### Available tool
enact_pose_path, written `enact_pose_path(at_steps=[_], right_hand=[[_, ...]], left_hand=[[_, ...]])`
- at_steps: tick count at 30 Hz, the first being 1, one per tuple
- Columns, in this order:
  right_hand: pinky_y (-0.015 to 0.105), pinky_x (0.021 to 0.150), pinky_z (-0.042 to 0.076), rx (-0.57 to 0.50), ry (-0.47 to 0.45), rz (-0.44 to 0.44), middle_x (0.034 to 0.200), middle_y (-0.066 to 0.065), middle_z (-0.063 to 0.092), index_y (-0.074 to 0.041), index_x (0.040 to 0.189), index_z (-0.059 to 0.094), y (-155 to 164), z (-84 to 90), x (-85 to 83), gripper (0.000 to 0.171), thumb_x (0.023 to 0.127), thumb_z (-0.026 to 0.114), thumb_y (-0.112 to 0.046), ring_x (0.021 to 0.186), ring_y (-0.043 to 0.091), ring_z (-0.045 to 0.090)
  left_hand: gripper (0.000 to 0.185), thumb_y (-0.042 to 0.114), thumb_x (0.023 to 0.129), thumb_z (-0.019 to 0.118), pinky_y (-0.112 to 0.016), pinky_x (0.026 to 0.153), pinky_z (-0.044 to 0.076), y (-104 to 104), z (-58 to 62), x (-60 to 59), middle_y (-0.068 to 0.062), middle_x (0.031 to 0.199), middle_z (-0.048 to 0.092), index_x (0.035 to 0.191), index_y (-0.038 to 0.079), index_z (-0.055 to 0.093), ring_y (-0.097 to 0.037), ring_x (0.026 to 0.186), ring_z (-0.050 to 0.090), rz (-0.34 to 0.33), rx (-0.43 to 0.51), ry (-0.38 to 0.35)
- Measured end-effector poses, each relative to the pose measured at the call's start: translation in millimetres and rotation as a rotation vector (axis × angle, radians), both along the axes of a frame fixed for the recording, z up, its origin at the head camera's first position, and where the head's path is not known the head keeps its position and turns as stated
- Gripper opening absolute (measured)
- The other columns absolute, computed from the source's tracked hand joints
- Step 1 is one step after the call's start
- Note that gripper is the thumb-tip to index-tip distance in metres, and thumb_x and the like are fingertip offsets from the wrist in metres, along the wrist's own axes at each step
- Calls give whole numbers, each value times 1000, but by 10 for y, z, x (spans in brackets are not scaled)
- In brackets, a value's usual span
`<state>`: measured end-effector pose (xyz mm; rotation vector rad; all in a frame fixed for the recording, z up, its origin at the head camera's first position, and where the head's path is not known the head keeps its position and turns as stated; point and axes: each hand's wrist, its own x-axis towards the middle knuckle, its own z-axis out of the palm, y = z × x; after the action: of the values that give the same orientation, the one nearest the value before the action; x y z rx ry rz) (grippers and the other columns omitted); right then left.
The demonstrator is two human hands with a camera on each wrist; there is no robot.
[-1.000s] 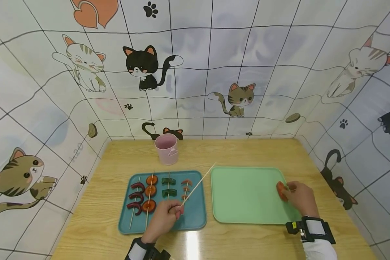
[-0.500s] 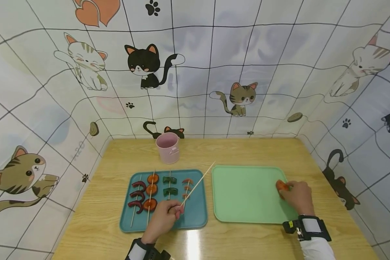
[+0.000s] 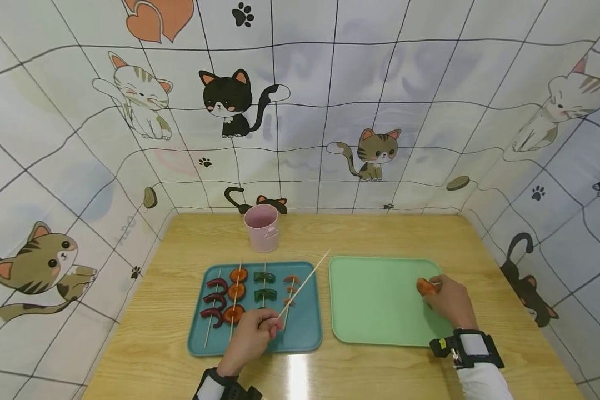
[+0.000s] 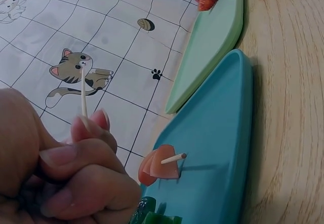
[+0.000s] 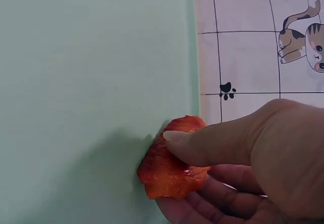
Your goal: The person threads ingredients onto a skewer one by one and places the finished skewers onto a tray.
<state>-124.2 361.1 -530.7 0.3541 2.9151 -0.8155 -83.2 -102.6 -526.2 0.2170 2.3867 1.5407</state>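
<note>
Low in the middle of the head view, the left hand (image 3: 250, 339) pinches a bare wooden stick (image 3: 304, 283) between curled fingers (image 4: 76, 158) and thumb, the stick slanting up and to the right over the blue tray (image 3: 307, 339). On that tray lie four loaded skewers side by side, bearing dark red pieces (image 3: 215, 300), orange rounds (image 3: 236, 290), green pieces (image 3: 265, 286) and small reddish pieces (image 3: 291, 279). At the right of the frame, the right hand (image 3: 447, 300) grips an orange-red slice (image 3: 425, 286) between thumb (image 5: 212, 143) and curled fingers, at the right edge of the green tray (image 3: 375, 303). Both trays sit just beside each other on the wooden table (image 3: 370, 233). A pink cup (image 3: 262, 228) stands behind the blue tray, near the cat-patterned wall (image 3: 330, 111).
</note>
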Motion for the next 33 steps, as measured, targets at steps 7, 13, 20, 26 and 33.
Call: enact_pose_path(at_steps=[7,13,20,26,33], right_hand=[[30,66,46,-128,54,-65,116,30,69,8,127,64,-154,65,43,46,92,75,-20,96,38,67],[28,77,51,-357,112,-117,127,22,69,-2,133,63,-318,206,-25,55,95,74,-40,101,23,71],[22,88,58,-869,188,-103,124,3,67,3,146,50,-583,453,-99,68,94,77,-32,100,1,71],[26,94,57,-1177,196,-73,125,-2,61,8,147,46,-871,619,-184,64,96,73,-21,108,5,69],[25,100,53,-1446,107,-111,137,3,52,4,152,39,-1121,675,-269,65,100,68,-23,117,11,65]], left_hand=[[28,3,106,48,-22,51,32,17,16,-8,-1,69,55,92,-2,72,-8,53,38,4,24,-15],[27,2,105,49,-22,55,35,66,75,-12,-8,73,61,94,-2,72,-9,59,45,1,40,-6],[26,4,106,49,-21,61,39,166,158,21,-6,74,60,95,-1,72,-7,62,46,-55,56,13],[27,4,106,50,-20,58,36,241,223,80,2,70,55,89,3,71,-4,58,42,-94,37,40],[27,3,105,51,-20,58,35,305,258,139,3,68,54,87,5,71,-4,58,42,-106,50,37]])
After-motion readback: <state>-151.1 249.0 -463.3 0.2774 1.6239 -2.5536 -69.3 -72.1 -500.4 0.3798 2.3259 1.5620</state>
